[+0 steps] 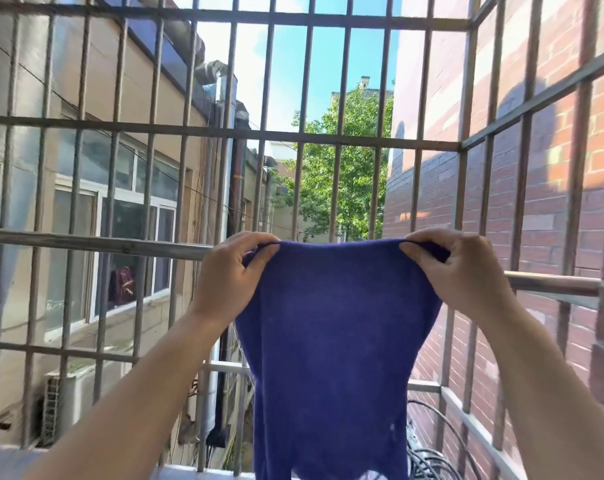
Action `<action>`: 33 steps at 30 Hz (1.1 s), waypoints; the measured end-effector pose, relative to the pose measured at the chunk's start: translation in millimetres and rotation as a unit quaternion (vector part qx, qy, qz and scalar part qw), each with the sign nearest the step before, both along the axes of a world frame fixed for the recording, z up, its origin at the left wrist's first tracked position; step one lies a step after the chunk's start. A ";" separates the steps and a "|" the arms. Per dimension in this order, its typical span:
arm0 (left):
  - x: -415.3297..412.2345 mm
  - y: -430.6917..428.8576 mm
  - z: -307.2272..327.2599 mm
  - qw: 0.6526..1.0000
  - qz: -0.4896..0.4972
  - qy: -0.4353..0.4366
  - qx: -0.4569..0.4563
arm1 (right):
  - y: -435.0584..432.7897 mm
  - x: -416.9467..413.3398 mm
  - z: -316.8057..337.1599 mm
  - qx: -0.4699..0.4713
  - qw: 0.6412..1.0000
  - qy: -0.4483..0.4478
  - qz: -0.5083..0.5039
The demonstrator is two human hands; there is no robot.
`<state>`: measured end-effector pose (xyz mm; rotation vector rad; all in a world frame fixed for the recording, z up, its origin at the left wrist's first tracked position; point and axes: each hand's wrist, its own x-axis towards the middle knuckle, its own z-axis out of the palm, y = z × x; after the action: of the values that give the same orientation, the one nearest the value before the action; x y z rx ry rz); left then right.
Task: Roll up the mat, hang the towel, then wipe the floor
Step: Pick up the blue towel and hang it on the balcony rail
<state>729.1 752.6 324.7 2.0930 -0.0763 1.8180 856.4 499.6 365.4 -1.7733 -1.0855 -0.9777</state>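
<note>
A dark purple towel point(331, 341) hangs down in front of me, stretched by its top edge. My left hand point(227, 271) pinches the towel's upper left corner. My right hand point(460, 268) pinches its upper right corner. The top edge sits level with a horizontal pole point(85, 242) that crosses the metal window cage; whether the towel lies over the pole or just in front of it I cannot tell. The towel's lower end reaches the bottom of the view. No mat or floor is visible.
Rusty cage bars point(342, 143) enclose the front and right side. A brick wall point(536, 202) stands close on the right, a beige building point(120, 202) on the left. Cables point(432, 445) lie on the cage floor at lower right.
</note>
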 end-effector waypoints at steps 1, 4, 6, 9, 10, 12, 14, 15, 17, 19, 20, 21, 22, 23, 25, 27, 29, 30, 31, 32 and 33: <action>0.1 0.2 -3.7 1.000 0.007 0.012 0.015 | -2.2 -1.7 0.3 -0.032 0.999 0.012 0.009; 6.1 -1.0 -8.6 0.995 0.037 0.076 0.052 | 4.3 0.3 2.1 -0.092 0.995 0.037 0.010; 13.3 -4.0 -2.8 0.989 0.062 0.114 0.067 | 15.1 3.7 3.6 -0.101 0.995 0.021 0.005; 23.4 -6.7 13.9 0.974 0.098 0.189 0.082 | 32.1 6.0 4.1 -0.141 0.990 0.012 0.008; 25.4 -5.5 18.5 0.968 0.106 0.213 0.084 | 36.8 7.4 3.4 -0.158 0.987 0.013 0.002; 26.4 0.6 22.8 0.963 0.101 0.239 0.078 | 43.3 10.8 0.8 -0.168 0.986 0.009 -0.011; 23.9 8.3 21.3 0.964 0.091 0.241 0.069 | 44.2 14.1 -2.3 -0.148 0.989 0.004 -0.005; 22.0 11.9 19.2 0.964 0.093 0.238 0.068 | 42.8 15.6 -3.4 -0.136 0.991 0.002 0.001; 18.8 17.8 14.8 0.964 0.108 0.231 0.078 | 37.6 19.8 -3.6 -0.123 0.992 0.004 0.009; 16.0 19.8 12.9 0.961 0.119 0.232 0.091 | 31.8 24.3 -1.5 -0.130 0.991 0.014 0.014; 15.0 20.1 12.8 0.960 0.124 0.233 0.093 | 29.4 26.3 -0.5 -0.140 0.990 0.017 0.010; 14.0 19.9 12.8 0.959 0.129 0.233 0.094 | 27.5 27.8 0.1 -0.151 0.988 0.018 0.001; 13.3 19.9 12.7 0.959 0.134 0.232 0.096 | 25.9 28.8 -0.1 -0.161 0.987 0.019 -0.012; 13.0 19.9 12.2 0.958 0.139 0.229 0.100 | 24.3 30.0 -0.6 -0.166 0.986 0.018 -0.027; 12.1 20.1 10.3 0.958 0.147 0.222 0.104 | 21.1 33.1 -2.1 -0.168 0.984 0.012 -0.049; 11.7 19.9 9.1 0.959 0.151 0.219 0.097 | 17.9 34.7 -2.8 -0.168 0.984 0.009 -0.062; 12.8 18.4 8.8 0.959 0.158 0.217 0.096 | 17.7 33.1 -2.8 -0.166 0.984 0.008 -0.061; 13.6 16.8 8.9 0.957 0.163 0.217 0.099 | 20.1 29.9 -3.0 -0.165 0.985 0.004 -0.057; 14.7 15.0 9.2 0.956 0.166 0.219 0.102 | 24.9 24.4 -3.5 -0.166 0.985 -0.004 -0.051; 15.5 13.8 9.6 0.956 0.167 0.220 0.103 | 31.6 17.5 -4.4 -0.170 0.984 -0.017 -0.043; 15.8 12.7 10.0 0.957 0.163 0.221 0.099 | 40.9 10.6 -6.0 -0.179 0.983 -0.036 -0.034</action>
<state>744.9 765.3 334.7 2.7420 0.2258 1.5041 866.9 540.5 359.4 -2.0878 -1.3180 -0.9363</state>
